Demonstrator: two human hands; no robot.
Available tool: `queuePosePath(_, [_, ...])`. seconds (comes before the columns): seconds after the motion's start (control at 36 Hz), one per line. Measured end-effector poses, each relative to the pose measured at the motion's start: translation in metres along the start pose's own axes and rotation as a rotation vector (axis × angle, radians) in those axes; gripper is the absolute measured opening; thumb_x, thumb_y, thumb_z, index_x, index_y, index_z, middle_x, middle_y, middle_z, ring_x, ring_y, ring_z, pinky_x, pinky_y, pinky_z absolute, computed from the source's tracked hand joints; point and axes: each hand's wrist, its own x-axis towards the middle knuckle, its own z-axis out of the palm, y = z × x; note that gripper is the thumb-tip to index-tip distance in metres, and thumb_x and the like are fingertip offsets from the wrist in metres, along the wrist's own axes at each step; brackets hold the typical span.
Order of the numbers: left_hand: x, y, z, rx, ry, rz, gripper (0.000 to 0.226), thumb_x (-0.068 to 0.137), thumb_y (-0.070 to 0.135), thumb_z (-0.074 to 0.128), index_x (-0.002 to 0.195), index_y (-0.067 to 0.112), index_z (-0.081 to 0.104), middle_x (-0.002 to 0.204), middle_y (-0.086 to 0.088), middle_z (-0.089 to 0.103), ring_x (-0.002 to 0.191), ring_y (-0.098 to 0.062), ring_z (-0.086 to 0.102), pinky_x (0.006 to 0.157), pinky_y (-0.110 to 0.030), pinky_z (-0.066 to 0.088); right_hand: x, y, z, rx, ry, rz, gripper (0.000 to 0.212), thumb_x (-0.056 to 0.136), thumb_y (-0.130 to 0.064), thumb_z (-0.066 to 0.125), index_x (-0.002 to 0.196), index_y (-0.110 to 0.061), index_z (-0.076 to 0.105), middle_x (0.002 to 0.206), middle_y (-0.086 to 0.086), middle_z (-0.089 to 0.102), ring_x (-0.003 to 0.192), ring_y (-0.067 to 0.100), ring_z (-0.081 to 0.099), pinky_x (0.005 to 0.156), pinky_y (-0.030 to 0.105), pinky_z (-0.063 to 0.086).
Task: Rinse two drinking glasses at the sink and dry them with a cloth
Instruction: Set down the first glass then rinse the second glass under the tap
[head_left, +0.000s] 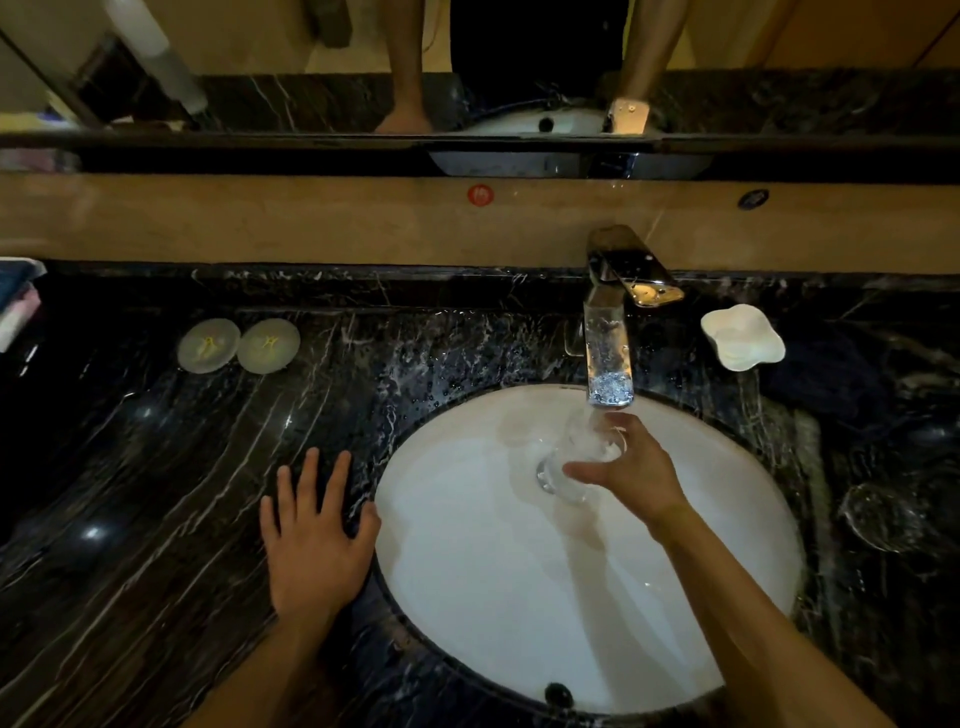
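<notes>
My right hand (631, 467) grips a clear drinking glass (553, 478) tilted under the stream of water from the chrome tap (609, 343), over the white oval sink (519, 597). Water is splashing into the glass, and my fingers hide its right side. My left hand (311, 540) rests flat, fingers spread, on the black marble counter (156, 493) just left of the basin rim. A second clear glass (878, 514) shows faintly on the counter to the right of the sink. A dark blue cloth (826, 379) lies in a heap at the back right.
A white soap dish (743, 338) sits right of the tap. Two round pale discs (208, 345) (268, 345) lie at the back left. Folded items (15, 306) are at the far left edge. The counter around the basin is wet. A mirror (311, 62) runs along the wall.
</notes>
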Motion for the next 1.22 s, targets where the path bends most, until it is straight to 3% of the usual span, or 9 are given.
queuePosePath(0.14, [0.000,0.000,0.000,0.009,-0.001,0.000,0.072,0.088,0.062,0.029,0.154,0.033,0.031,0.164,-0.004,0.022,0.152,-0.031,0.011,0.121,-0.056,0.011,-0.003,-0.004,0.008,-0.095,0.058,-0.033,0.085,0.065,-0.025,0.091,0.136,-0.024,0.044,0.124,-0.005,0.060,0.105,0.020,0.060,0.079,0.027,0.044])
queuePosePath(0.28, [0.000,0.000,0.000,0.027,0.005,0.004,0.072,0.088,0.061,0.030,0.154,0.032,0.032,0.164,-0.005,0.024,0.152,-0.032,0.014,0.121,-0.055,0.012,-0.003,-0.001,0.008,-0.047,0.006,0.003,0.087,0.061,-0.030,0.093,0.134,-0.022,0.047,0.125,-0.004,0.060,0.104,0.014,0.057,0.081,0.026,0.043])
queuePosePath(0.39, [0.000,-0.001,0.001,0.025,0.009,0.005,0.071,0.089,0.061,0.031,0.154,0.032,0.032,0.164,-0.005,0.024,0.152,-0.032,0.014,0.121,-0.055,0.012,-0.004,-0.004,0.013,-0.122,0.036,-0.014,0.090,0.063,-0.028,0.092,0.138,-0.022,0.043,0.134,0.000,0.061,0.110,0.024,0.062,0.082,0.027,0.045])
queuePosePath(0.56, [0.000,0.000,0.001,0.018,0.006,0.003,0.072,0.088,0.061,0.031,0.154,0.032,0.032,0.164,-0.005,0.023,0.152,-0.032,0.014,0.121,-0.056,0.012,-0.003,0.000,0.014,-0.099,0.043,-0.023,0.089,0.063,-0.026,0.092,0.138,-0.021,0.043,0.132,0.003,0.061,0.113,0.025,0.061,0.084,0.027,0.044])
queuePosePath(0.67, [0.000,0.000,0.000,0.016,0.015,0.006,0.071,0.088,0.060,0.032,0.153,0.032,0.033,0.163,-0.005,0.025,0.151,-0.033,0.015,0.121,-0.056,0.013,-0.001,0.001,0.012,-0.022,0.046,-0.005,0.079,0.061,-0.026,0.094,0.124,-0.029,0.047,0.126,0.000,0.062,0.109,0.020,0.059,0.085,0.028,0.044])
queuePosePath(0.78, [0.000,0.000,0.002,0.019,0.013,0.008,0.071,0.088,0.061,0.032,0.154,0.032,0.032,0.163,-0.005,0.025,0.151,-0.032,0.015,0.121,-0.056,0.013,-0.003,0.003,0.016,-0.088,0.062,-0.063,0.087,0.064,-0.021,0.091,0.137,-0.023,0.043,0.133,-0.001,0.061,0.114,0.024,0.060,0.080,0.025,0.041])
queuePosePath(0.97, [0.001,-0.001,0.003,0.026,0.020,0.011,0.072,0.088,0.060,0.032,0.153,0.031,0.033,0.163,-0.006,0.026,0.151,-0.033,0.017,0.120,-0.057,0.015,-0.003,0.006,0.014,-0.060,0.059,-0.090,0.089,0.064,-0.022,0.091,0.139,-0.025,0.042,0.129,-0.003,0.060,0.115,0.023,0.058,0.080,0.025,0.040])
queuePosePath(1.11, [0.000,-0.002,0.003,0.011,0.018,0.014,0.071,0.089,0.060,0.031,0.154,0.032,0.032,0.163,-0.005,0.024,0.152,-0.031,0.013,0.121,-0.056,0.012,0.005,0.010,0.012,0.247,0.075,0.003,0.081,0.060,-0.022,0.094,0.127,-0.031,0.051,0.122,-0.007,0.059,0.109,0.016,0.056,0.089,0.032,0.047])
queuePosePath(1.22, [0.001,-0.002,0.002,0.014,0.014,0.014,0.072,0.088,0.061,0.031,0.154,0.032,0.032,0.164,-0.005,0.024,0.152,-0.031,0.013,0.121,-0.056,0.012,0.009,0.017,0.007,0.599,-0.109,0.118,0.068,0.065,-0.021,0.090,0.126,-0.027,0.061,0.117,0.000,0.072,0.107,0.021,0.069,0.088,0.041,0.057])
